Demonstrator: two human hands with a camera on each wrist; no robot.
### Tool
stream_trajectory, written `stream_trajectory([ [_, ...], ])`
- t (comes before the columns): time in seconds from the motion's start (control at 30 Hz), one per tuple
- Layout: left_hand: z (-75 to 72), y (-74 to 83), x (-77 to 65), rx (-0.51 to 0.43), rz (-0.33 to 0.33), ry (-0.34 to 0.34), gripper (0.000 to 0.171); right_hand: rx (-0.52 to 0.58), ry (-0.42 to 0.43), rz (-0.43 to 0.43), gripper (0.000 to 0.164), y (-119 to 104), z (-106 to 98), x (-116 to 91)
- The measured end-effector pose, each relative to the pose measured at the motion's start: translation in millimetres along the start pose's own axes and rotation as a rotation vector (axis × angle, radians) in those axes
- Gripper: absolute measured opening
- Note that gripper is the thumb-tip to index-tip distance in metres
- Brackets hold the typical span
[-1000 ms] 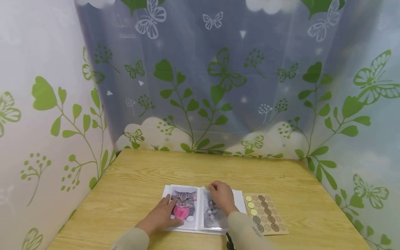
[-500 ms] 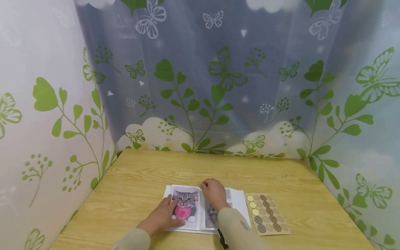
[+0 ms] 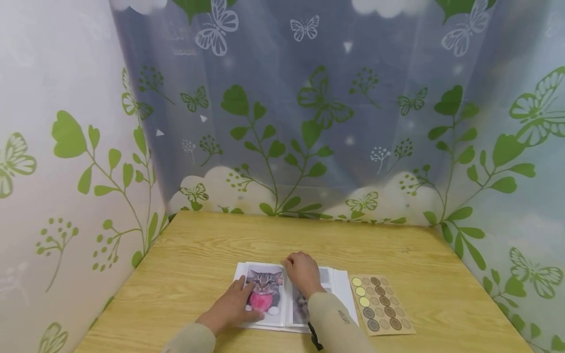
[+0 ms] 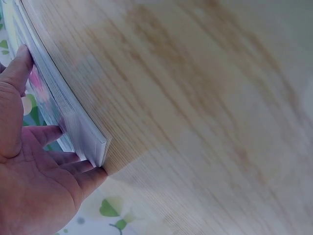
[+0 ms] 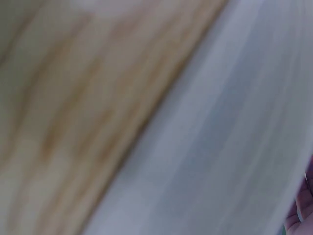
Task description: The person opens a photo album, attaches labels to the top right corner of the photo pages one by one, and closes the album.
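Observation:
A small photo album lies spread on the table. Its left page holds a cat photo with a pink heart shape; on the right page, a greyish photo is partly covered by my right forearm. My left hand rests flat on the left page with its fingers spread; in the left wrist view, its fingertips are at the album's edge. My right hand is at the top of the right page beside the spine, fingers curled with tips down. I cannot tell whether they pinch anything.
Right of the album, a brown sheet of round coin-like stickers lies on the wooden table. A curtain with green leaves and butterflies hangs behind and at both sides. A dark strap shows at my right sleeve.
My right hand has shifted left along the album's top, from the right page toward the spine, uncovering the page's upper right. The left hand stays on the left page.

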State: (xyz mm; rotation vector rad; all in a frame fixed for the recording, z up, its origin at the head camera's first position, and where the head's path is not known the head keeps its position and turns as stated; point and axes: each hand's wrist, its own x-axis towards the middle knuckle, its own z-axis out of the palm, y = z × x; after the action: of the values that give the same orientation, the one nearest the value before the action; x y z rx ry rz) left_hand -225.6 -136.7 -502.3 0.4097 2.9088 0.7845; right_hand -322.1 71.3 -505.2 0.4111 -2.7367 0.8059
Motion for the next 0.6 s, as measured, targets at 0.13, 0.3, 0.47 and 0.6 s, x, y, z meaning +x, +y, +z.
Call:
stream_trajectory([
  [0.13, 1.4, -0.5, -0.3, 0.001, -0.003, 0.001, 0.090, 0.000, 0.004, -0.022, 0.017, 0.9, 3.1, 0.1],
  [0.3, 3.5, -2.2, 1.4, 0.003, -0.001, -0.003, 0.090, -0.040, 0.020, -0.053, 0.016, 3.1, 9.1, 1.9],
  [0.47, 3.8, -3.8, 2.8, 0.021, 0.004, -0.002, 0.091, -0.093, 0.013, -0.086, 0.014, 2.2, 13.3, 2.2],
  [0.6, 3.2, -3.8, 2.7, 0.027, 0.002, 0.002, 0.091, -0.121, 0.000, -0.084, 0.014, -1.6, 13.6, 1.8],
])
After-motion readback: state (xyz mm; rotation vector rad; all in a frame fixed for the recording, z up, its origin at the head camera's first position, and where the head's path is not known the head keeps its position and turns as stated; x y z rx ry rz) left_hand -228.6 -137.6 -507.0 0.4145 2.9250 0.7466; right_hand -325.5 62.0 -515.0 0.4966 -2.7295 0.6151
